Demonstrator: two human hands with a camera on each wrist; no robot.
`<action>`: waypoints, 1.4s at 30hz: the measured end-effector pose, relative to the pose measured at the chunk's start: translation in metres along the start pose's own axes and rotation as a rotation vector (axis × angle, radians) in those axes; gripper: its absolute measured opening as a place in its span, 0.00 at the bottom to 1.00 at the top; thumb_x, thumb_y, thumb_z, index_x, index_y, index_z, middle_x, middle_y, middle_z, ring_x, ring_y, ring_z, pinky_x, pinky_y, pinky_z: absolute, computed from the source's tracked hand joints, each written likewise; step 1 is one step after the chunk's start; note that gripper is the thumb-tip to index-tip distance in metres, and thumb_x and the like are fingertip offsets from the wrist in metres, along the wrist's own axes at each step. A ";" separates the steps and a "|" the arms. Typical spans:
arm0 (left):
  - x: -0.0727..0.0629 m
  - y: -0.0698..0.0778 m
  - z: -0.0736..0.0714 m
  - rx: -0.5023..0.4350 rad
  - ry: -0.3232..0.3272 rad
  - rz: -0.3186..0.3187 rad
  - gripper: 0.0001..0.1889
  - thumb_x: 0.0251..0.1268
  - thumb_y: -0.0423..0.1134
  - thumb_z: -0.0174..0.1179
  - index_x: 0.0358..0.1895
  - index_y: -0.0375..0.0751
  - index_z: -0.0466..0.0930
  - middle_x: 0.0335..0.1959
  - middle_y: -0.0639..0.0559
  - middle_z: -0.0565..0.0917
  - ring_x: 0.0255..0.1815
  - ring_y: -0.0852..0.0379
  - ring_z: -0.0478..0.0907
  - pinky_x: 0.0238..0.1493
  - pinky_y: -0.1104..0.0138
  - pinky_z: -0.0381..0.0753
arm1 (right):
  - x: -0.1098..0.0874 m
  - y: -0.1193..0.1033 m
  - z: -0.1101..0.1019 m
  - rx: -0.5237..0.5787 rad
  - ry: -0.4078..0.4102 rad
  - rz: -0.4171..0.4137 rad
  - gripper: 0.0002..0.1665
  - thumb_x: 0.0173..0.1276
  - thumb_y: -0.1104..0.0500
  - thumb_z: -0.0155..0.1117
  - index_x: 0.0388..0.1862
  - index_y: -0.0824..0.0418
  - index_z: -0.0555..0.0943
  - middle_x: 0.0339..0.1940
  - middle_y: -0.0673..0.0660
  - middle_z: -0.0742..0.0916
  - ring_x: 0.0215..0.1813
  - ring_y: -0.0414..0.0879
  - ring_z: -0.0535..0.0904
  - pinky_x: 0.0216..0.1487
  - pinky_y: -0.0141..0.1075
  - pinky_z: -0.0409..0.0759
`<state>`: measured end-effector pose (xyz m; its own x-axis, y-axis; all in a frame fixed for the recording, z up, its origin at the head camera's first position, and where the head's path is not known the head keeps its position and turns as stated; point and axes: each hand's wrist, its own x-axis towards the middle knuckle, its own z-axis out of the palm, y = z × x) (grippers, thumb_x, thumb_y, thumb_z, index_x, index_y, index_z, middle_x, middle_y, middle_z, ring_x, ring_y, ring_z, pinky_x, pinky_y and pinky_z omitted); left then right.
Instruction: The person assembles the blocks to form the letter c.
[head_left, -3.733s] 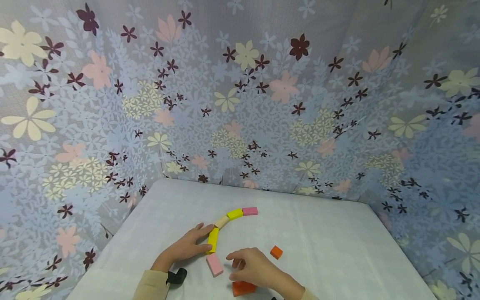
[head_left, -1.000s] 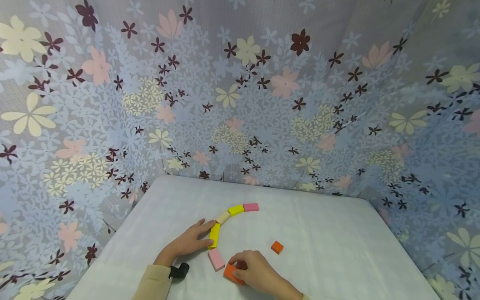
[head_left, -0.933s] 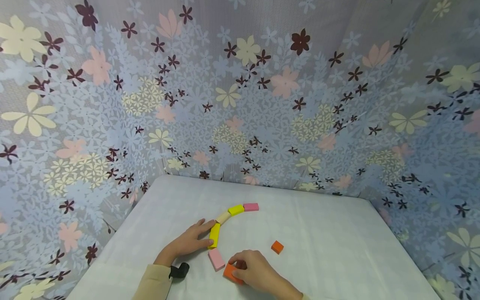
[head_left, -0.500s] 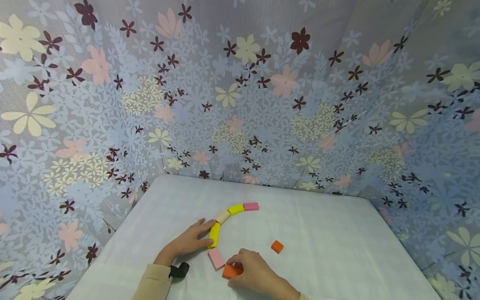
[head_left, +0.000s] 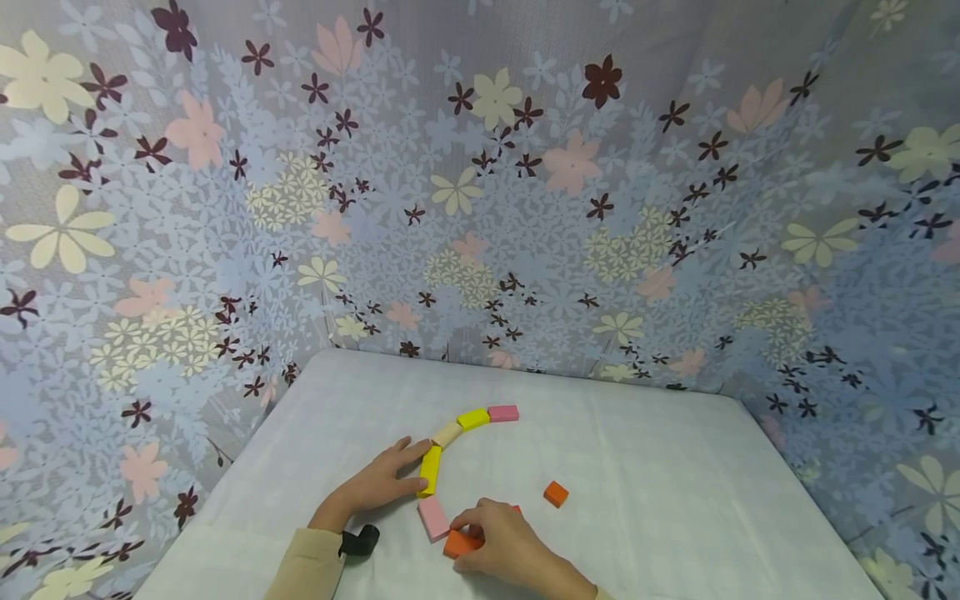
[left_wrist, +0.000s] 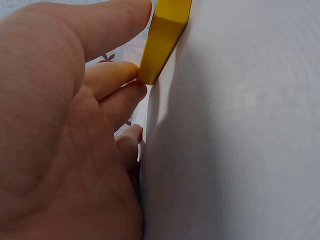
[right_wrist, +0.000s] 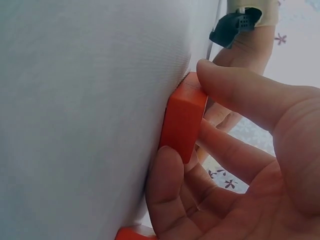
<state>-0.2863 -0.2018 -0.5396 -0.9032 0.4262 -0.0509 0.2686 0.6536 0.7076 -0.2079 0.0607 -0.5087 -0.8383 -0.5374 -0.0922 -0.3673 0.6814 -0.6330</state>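
Note:
A curve of toy blocks lies on the white-covered table. My left hand (head_left: 384, 477) spans a yellow block (head_left: 429, 471), thumb at its near end and index fingertip at its far end; the left wrist view shows fingertips against this yellow block (left_wrist: 165, 35). With thumb and fingers, my right hand (head_left: 504, 542) pinches an orange block (head_left: 459, 544) beside the near end of a pink block (head_left: 432, 518). The right wrist view shows that orange block (right_wrist: 182, 122) resting along the cloth. Partly hidden behind the right hand is another orange piece (head_left: 517, 509).
Farther along the curve lie a cream block (head_left: 447, 434), a second yellow block (head_left: 473, 418) and a darker pink block (head_left: 503, 413). A small orange block (head_left: 556, 493) sits apart on the right. Floral curtain (head_left: 465, 250) surrounds the table (head_left: 637, 467). The left wrist carries a black device (head_left: 362, 541).
My right hand has taken hold of the orange block, moved it up and left to the pink block and turned it. An orange piece now peeks out behind that hand. The left hand stays put.

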 end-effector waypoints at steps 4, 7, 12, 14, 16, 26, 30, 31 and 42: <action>0.001 -0.002 0.002 -0.001 0.000 -0.006 0.38 0.68 0.58 0.62 0.79 0.56 0.61 0.80 0.42 0.57 0.79 0.34 0.48 0.67 0.28 0.51 | -0.001 -0.002 0.000 0.003 -0.004 0.003 0.22 0.53 0.51 0.83 0.48 0.49 0.89 0.31 0.42 0.79 0.33 0.38 0.74 0.36 0.31 0.73; 0.001 -0.003 0.003 -0.005 0.001 -0.003 0.38 0.68 0.58 0.63 0.79 0.56 0.62 0.80 0.42 0.58 0.79 0.34 0.48 0.67 0.28 0.51 | -0.002 -0.003 -0.001 0.005 -0.007 0.007 0.22 0.53 0.51 0.83 0.48 0.50 0.88 0.31 0.42 0.79 0.33 0.38 0.74 0.35 0.31 0.73; 0.001 -0.002 0.002 0.001 0.001 0.004 0.38 0.68 0.58 0.62 0.78 0.55 0.62 0.79 0.42 0.58 0.79 0.34 0.48 0.67 0.28 0.52 | -0.002 -0.003 -0.002 0.024 -0.011 0.028 0.22 0.53 0.50 0.83 0.47 0.49 0.88 0.30 0.42 0.80 0.32 0.38 0.74 0.34 0.31 0.74; 0.001 -0.002 0.002 0.006 0.002 0.007 0.38 0.68 0.58 0.62 0.78 0.55 0.62 0.79 0.42 0.58 0.79 0.34 0.49 0.68 0.29 0.52 | -0.002 -0.002 -0.004 0.040 -0.009 0.030 0.22 0.53 0.51 0.83 0.48 0.49 0.88 0.31 0.42 0.80 0.31 0.38 0.75 0.34 0.31 0.75; 0.001 -0.002 0.002 0.007 0.004 0.013 0.38 0.68 0.57 0.63 0.78 0.55 0.62 0.79 0.41 0.58 0.79 0.34 0.49 0.68 0.29 0.52 | -0.003 -0.002 -0.007 0.054 0.002 0.026 0.21 0.54 0.51 0.82 0.47 0.49 0.88 0.31 0.43 0.81 0.31 0.38 0.75 0.33 0.31 0.76; 0.000 -0.001 0.002 0.011 0.008 0.005 0.38 0.68 0.58 0.63 0.78 0.54 0.63 0.79 0.38 0.58 0.78 0.32 0.50 0.68 0.30 0.53 | -0.007 0.003 -0.024 0.063 0.079 0.019 0.18 0.58 0.52 0.78 0.48 0.49 0.88 0.33 0.46 0.82 0.31 0.41 0.75 0.31 0.33 0.75; -0.001 0.000 0.003 0.013 0.009 -0.003 0.38 0.67 0.58 0.63 0.78 0.55 0.63 0.79 0.37 0.57 0.78 0.32 0.50 0.68 0.30 0.53 | -0.009 0.008 -0.028 0.073 0.111 0.041 0.18 0.60 0.53 0.78 0.49 0.50 0.88 0.35 0.46 0.83 0.31 0.41 0.75 0.28 0.33 0.76; -0.001 0.000 0.003 0.013 0.009 -0.002 0.38 0.68 0.58 0.63 0.78 0.54 0.63 0.79 0.37 0.57 0.78 0.32 0.50 0.69 0.30 0.53 | -0.010 0.009 -0.029 0.076 0.117 0.044 0.18 0.60 0.54 0.77 0.49 0.51 0.87 0.35 0.47 0.83 0.31 0.42 0.76 0.28 0.33 0.77; -0.001 0.001 0.002 0.019 0.009 0.010 0.38 0.69 0.58 0.62 0.78 0.54 0.62 0.79 0.35 0.56 0.78 0.31 0.49 0.69 0.30 0.52 | -0.017 0.029 -0.040 0.067 0.189 0.076 0.22 0.59 0.56 0.78 0.54 0.55 0.86 0.39 0.51 0.82 0.34 0.42 0.76 0.30 0.33 0.77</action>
<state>-0.2846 -0.2003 -0.5401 -0.9034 0.4272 -0.0375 0.2840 0.6614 0.6942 -0.2203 0.1100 -0.4948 -0.9255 -0.3786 0.0000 -0.2775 0.6783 -0.6804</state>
